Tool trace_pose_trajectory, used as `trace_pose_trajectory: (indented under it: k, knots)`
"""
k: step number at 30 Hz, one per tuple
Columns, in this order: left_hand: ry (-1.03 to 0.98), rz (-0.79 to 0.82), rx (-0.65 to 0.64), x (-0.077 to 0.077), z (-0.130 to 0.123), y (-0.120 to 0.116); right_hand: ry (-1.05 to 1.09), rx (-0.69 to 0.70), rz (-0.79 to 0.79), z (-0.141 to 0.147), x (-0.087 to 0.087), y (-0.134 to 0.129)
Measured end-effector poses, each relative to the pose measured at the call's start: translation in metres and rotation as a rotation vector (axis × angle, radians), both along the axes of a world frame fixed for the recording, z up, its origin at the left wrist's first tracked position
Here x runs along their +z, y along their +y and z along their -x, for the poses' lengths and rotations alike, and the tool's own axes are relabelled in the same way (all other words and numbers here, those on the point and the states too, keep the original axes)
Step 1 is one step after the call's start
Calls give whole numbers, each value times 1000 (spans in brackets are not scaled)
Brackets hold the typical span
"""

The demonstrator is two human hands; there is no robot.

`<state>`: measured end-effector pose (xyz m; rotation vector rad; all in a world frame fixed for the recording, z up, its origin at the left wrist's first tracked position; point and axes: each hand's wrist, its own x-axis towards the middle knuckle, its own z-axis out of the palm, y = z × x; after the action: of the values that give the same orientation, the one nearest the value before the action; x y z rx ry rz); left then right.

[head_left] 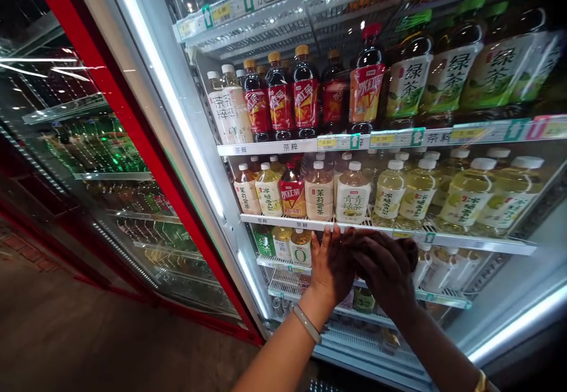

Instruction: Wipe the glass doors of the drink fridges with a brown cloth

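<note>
My left hand [332, 265] is raised before the drinks cooler, its fingers stretched up and slightly apart. A light bangle [306, 323] circles that wrist. My right hand [384, 262] meets it from the right, with fingers bent over something dark that I cannot make out. The hands overlap, so the left thumb and both palms are hidden. Just beyond the fingertips runs a shelf edge [385, 232]. On that shelf stand a green tea bottle [353, 194], a jasmine tea bottle [319, 194] and a red-labelled iced tea bottle [292, 194].
Pale yellow drink bottles [468, 194] fill the shelf's right side. Above are dark iced teas [305, 97] and green-capped bottles [410, 70]. Lower wire shelves [287, 286] hold more drinks. A red frame [146, 138] and a glass-fronted cooler [146, 203] stand left, beside the floor [88, 321].
</note>
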<state>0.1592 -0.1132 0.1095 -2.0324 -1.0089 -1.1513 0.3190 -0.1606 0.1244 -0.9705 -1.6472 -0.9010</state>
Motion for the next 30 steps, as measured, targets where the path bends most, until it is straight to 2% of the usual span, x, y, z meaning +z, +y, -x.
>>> trace_pose_trajectory:
  k: [2,4,6,10,12,18,20,25,27,30]
  knots:
    - [9,-30,-47,-12,-10,-5,-63,-20,23,-16,-18,-7]
    - [45,-46,-91,-18,-20,-9,-74,-40,24,-37,-26,-15]
    - [56,-55,-115,-18,-31,-11,-9,-62,5,-55,-21,-19]
    - [59,-40,-51,-8,-51,-12,116,-97,-56,-69,10,-19]
    - [77,-34,-8,-6,-59,-14,111,-82,-66,-70,13,-18]
    - [55,-54,-71,-20,-76,-20,183,-58,3,-65,-25,-25]
    - [41,-49,-75,-24,-82,-20,162,-44,29,-69,-26,-26]
    - [11,-3,-16,-25,-100,-26,61,-91,21,-101,-11,-30]
    - [14,-12,-16,-25,-103,-29,106,-116,0,-108,-18,-33]
    - [34,-38,-106,-25,-103,-31,203,-146,-35,-100,-37,-35]
